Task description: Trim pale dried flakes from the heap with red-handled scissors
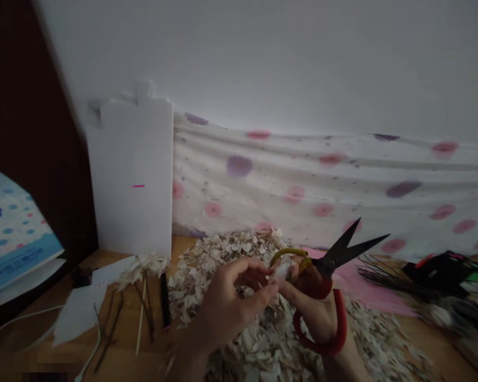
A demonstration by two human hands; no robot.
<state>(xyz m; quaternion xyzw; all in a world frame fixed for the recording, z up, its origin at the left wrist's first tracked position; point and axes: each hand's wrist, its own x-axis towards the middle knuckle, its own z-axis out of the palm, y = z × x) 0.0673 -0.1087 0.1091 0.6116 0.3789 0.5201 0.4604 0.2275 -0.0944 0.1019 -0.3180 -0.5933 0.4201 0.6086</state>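
Note:
My left hand (239, 302) is closed, its thumb and fingertips pinching a small pale petal-like piece (282, 269). My right hand (313, 302) meets it from the right, its thumb and fingers closed on the same piece. Scissors (330, 265) with red and yellow handles hang on my right hand, a loop around it, their dark blades apart and pointing up to the right. Below and behind both hands spreads a large heap of dry whitish petals (258, 350).
On the left are a white board (133, 175), stems with petal clusters (143, 268), a black pen (164, 302), paper (77, 313) and a white cable. Pink sheet (374, 286), dark wires (386, 276) and a black bag-like item (442, 273) lie right. Patterned cloth (279, 175) hangs behind.

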